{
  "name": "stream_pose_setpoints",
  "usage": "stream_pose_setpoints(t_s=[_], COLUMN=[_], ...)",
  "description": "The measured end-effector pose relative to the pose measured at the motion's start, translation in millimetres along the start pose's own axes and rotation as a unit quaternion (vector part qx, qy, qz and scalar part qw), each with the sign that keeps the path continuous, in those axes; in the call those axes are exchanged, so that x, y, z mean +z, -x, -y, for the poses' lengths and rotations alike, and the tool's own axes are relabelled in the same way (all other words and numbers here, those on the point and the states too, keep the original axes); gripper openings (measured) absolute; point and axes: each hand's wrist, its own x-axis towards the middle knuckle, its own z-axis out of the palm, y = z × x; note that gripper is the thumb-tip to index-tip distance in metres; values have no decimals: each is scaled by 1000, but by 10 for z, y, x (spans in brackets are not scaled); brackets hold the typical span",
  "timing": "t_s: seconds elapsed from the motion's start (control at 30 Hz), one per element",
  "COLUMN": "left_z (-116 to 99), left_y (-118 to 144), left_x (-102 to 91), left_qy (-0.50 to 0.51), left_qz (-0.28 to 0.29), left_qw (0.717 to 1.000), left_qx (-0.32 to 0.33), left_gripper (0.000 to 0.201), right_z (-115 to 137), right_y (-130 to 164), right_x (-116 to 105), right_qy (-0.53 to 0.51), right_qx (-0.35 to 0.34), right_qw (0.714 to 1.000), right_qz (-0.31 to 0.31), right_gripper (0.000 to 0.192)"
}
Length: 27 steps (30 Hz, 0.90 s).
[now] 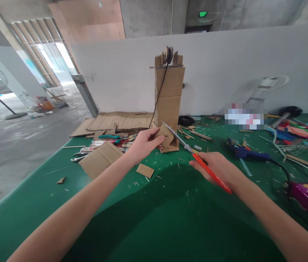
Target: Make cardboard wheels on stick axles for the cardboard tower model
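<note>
On the table (47, 196), the cardboard tower (169, 96) stands behind the 2 hands, flat cardboard sheets (115, 122) lie to its left, the glue gun (245, 153) lies right of the right hand (216, 167), and a small cardboard offcut (145, 170) lies below the left hand (143, 143).

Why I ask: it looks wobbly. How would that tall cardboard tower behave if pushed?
The cardboard tower is tall and narrow, so it would probably tip easily. Being corrugated cardboard, it is likely light. The black cord hanging down it might tug it.
</note>
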Motion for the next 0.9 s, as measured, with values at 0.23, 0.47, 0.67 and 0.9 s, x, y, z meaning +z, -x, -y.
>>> stream_pose_setpoints(t_s=[0.23, 0.47, 0.67, 0.9], left_z=[26, 40, -19, 12], left_y=[-23, -24, -3, -6], left_x=[-26, -22, 12, 24], left_qy=[-14, 100, 171, 156], left_qz=[-27, -67, -63, -57], left_qw=[1000, 992, 981, 985], left_qx=[5, -41, -66, -46], left_gripper=[30, 21, 24, 25], right_z=[35, -134, -72, 25], right_y=[14, -13, 52, 60], right_x=[32, 16, -69, -78], right_qy=[-20, -96, -99, -109], right_qx=[9, -8, -22, -40], right_qw=[996, 995, 992, 991], right_qz=[-86, -21, 69, 61], right_gripper=[43, 36, 36, 37])
